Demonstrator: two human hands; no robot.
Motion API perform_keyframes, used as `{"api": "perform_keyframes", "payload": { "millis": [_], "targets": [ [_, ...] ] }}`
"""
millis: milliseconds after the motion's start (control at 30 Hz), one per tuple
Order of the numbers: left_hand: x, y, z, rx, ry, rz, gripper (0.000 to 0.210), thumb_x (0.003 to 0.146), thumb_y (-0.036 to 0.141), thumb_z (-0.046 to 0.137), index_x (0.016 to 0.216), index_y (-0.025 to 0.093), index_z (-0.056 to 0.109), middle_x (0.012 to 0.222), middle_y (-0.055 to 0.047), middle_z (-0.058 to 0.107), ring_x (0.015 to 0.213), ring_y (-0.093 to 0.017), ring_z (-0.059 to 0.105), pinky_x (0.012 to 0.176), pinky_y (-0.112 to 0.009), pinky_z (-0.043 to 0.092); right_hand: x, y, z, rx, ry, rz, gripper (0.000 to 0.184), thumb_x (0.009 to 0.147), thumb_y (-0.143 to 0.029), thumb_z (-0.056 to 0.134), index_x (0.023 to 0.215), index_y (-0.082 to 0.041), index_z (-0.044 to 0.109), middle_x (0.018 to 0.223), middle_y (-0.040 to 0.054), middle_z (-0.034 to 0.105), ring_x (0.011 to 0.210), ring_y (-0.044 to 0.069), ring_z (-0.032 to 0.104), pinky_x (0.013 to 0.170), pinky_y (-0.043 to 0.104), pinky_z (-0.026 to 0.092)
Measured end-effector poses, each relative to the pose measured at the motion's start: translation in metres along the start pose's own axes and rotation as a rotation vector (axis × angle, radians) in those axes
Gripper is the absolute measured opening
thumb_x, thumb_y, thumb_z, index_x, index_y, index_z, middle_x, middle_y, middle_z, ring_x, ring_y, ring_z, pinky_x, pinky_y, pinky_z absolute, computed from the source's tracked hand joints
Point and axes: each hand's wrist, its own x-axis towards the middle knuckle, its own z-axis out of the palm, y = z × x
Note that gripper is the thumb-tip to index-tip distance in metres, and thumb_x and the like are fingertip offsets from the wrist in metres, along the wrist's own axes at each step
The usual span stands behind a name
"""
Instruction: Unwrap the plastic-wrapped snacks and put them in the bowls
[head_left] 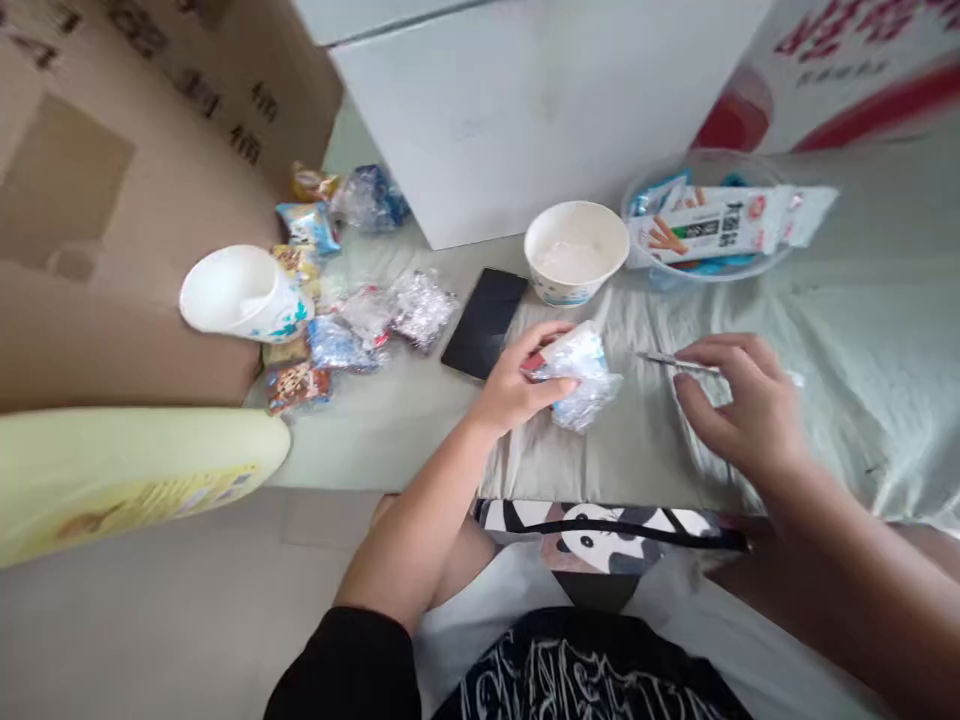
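My left hand (517, 380) is closed around a bunch of crinkled clear plastic snack wrappers (583, 385) with white, red and blue print. Above that hand lies a dark flat phone-like slab (486, 322), and a white paper bowl (576, 255) with a blue pattern stands just beyond. My right hand (742, 400) has its thumb and index finger curled at a slim pale pen-like tool (660, 358) with a grey metallic tip, low over the cloth. Its far end shows past the fingers; its exact kind cannot be made out.
At left, a tilted white paper cup (244, 295) rests by several wrapped snacks (341, 340). A clear plastic basin (712, 270) holding snack packets (705, 228) sits at back right. A white box (540, 110) and a cardboard box (150, 200) border the cloth-covered surface (360, 440).
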Motion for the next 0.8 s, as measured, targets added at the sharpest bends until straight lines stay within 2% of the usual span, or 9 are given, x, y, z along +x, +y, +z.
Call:
{"api": "perform_keyframes", "payload": {
  "millis": [100,200,300,400,500,567,633,700,800],
  "targets": [
    [0.000,-0.010,0.004,0.097,0.099,0.008,0.082,0.074,0.065,0.082,0.138,0.030,0.046,0.108,-0.004,0.063,0.088,-0.019,0.065,0.076,-0.031,0.052,0.002,0.030,-0.008,-0.185,-0.265,0.125,0.044,0.092,-0.037,0.053,0.127,-0.013,0.069,0.123,0.0200,0.069,0.113,0.038,0.066,0.096,0.049,0.057],
    [0.004,-0.014,0.007,0.220,0.199,0.065,0.064,0.086,0.063,0.073,0.135,0.030,0.046,0.111,-0.005,0.063,0.090,-0.019,0.065,0.078,-0.032,0.053,0.009,0.048,-0.015,-0.191,-0.412,0.196,0.043,0.094,-0.036,0.050,0.122,-0.010,0.070,0.124,0.0224,0.070,0.116,0.040,0.065,0.101,0.052,0.053],
    [0.006,-0.013,0.010,0.308,0.212,0.114,0.041,0.098,0.061,0.056,0.122,0.027,0.058,0.114,-0.007,0.064,0.101,-0.021,0.064,0.088,-0.035,0.053,0.017,0.048,-0.019,-0.055,-0.381,0.269,0.033,0.093,-0.035,0.049,0.106,-0.014,0.071,0.107,0.0188,0.074,0.103,0.036,0.069,0.089,0.047,0.055],
    [0.005,-0.011,0.011,0.254,0.110,0.143,0.059,0.092,0.076,0.053,0.121,0.025,0.059,0.116,-0.008,0.063,0.103,-0.023,0.064,0.087,-0.035,0.054,0.023,0.029,-0.021,0.233,-0.322,0.347,0.027,0.093,-0.038,0.050,0.105,-0.018,0.065,0.083,0.0095,0.073,0.074,0.026,0.069,0.069,0.038,0.052],
    [0.002,-0.012,0.012,0.261,0.026,0.156,0.082,0.076,0.084,0.067,0.130,0.025,0.054,0.130,-0.011,0.056,0.111,-0.025,0.062,0.090,-0.036,0.054,0.023,0.001,-0.020,0.618,-0.422,0.360,0.021,0.098,-0.039,0.047,0.101,-0.021,0.058,0.072,0.0030,0.068,0.060,0.018,0.063,0.062,0.032,0.049],
    [0.000,-0.013,0.012,0.325,0.051,0.134,0.075,0.080,0.075,0.072,0.132,0.026,0.052,0.132,-0.011,0.055,0.115,-0.025,0.060,0.096,-0.036,0.052,0.021,-0.014,-0.016,0.842,-0.506,0.360,0.022,0.101,-0.042,0.045,0.100,-0.022,0.055,0.077,0.0037,0.070,0.062,0.017,0.065,0.062,0.031,0.050],
    [0.001,-0.015,0.011,0.353,0.133,0.088,0.058,0.090,0.063,0.068,0.133,0.028,0.051,0.127,-0.008,0.058,0.114,-0.023,0.061,0.099,-0.036,0.051,0.017,-0.023,-0.011,0.972,-0.550,0.354,0.022,0.103,-0.042,0.042,0.099,-0.022,0.052,0.082,0.0041,0.070,0.063,0.017,0.064,0.062,0.031,0.050],
    [0.003,-0.016,0.009,0.312,0.206,0.039,0.050,0.096,0.058,0.063,0.135,0.030,0.048,0.129,-0.007,0.059,0.115,-0.021,0.061,0.100,-0.035,0.052,0.012,-0.025,-0.006,1.006,-0.537,0.320,0.016,0.101,-0.037,0.043,0.098,-0.023,0.050,0.079,0.0019,0.066,0.060,0.015,0.059,0.060,0.031,0.047],
    [0.006,-0.018,0.008,0.145,0.241,-0.040,0.053,0.097,0.056,0.062,0.142,0.036,0.042,0.136,-0.006,0.058,0.119,-0.021,0.063,0.100,-0.035,0.053,0.008,-0.023,-0.001,0.989,-0.467,0.224,0.011,0.092,-0.029,0.051,0.101,-0.023,0.049,0.070,-0.0037,0.056,0.055,0.013,0.049,0.057,0.029,0.040]
  ]
}}
